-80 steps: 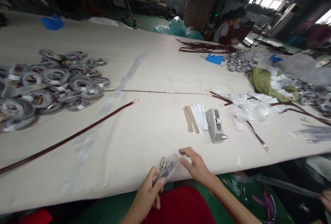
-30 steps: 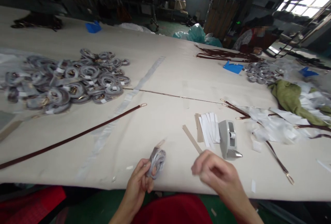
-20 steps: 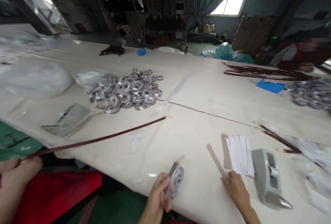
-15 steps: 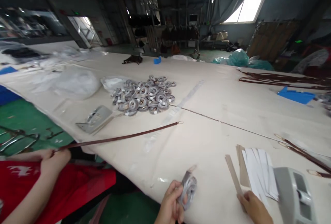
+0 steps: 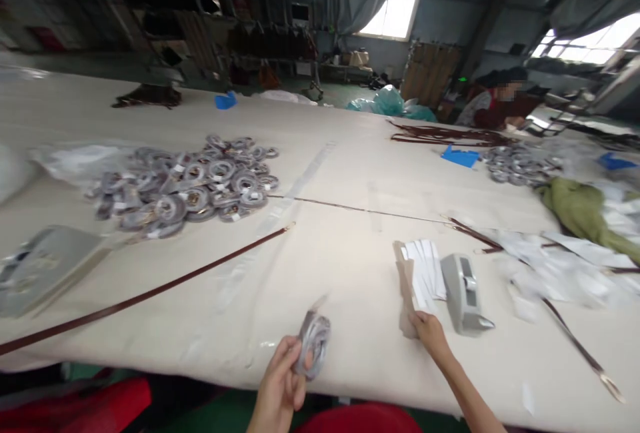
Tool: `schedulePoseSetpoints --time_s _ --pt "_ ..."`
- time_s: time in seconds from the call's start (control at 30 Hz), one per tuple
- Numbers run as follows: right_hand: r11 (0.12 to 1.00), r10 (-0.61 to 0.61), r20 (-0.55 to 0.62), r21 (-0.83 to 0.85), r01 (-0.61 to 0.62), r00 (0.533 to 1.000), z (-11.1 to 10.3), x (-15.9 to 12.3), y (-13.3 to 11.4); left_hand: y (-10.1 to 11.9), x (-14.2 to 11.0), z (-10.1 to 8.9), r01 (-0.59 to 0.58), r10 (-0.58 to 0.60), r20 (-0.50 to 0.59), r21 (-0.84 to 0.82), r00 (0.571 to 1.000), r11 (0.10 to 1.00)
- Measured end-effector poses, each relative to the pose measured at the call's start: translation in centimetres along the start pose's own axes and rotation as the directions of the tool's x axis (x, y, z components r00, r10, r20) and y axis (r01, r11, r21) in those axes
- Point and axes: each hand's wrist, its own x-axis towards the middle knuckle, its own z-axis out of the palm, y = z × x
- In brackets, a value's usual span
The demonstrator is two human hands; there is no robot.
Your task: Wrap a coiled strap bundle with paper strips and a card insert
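My left hand (image 5: 281,376) is closed on a coiled strap (image 5: 315,346) in clear plastic wrap, held above the near edge of the table. One tail end of the strap points up from the coil. My right hand (image 5: 429,333) pinches the lower end of a tan paper strip (image 5: 406,286) at the left side of a fan of white paper strips (image 5: 424,270). Its fingertips are partly blurred. Just right of the strips stands a grey tape dispenser (image 5: 463,293).
Many wrapped coils (image 5: 195,186) form a pile at the left. A brown strap (image 5: 165,290) stretches across the table toward a co-worker's red clothing (image 5: 100,406). Another grey dispenser (image 5: 50,266) stands at left. Loose straps (image 5: 473,233) and plastic bags (image 5: 540,260) lie at right.
The view has turned to the right, so the table things appear further left. The tan strip in my right hand is now close against the white strips. My left hand still holds the coil.
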Motion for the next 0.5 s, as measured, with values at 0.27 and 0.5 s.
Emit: schedulePoseSetpoints --time_s 0.27,0.5 --pt "0.976 0.111 -0.194 0.205 -0.070 0.975 -2.6 -2.6 -2.6 2.0 0.6 -1.2 0.037 -0.053 0.134 0.122 0.989 0.992" --pt "0.898 0.104 -0.204 0.440 -0.004 0.973 -4.8 -4.7 -5.0 4.8 1.5 1.9 0.121 -0.142 0.281 0.089 0.949 0.989"
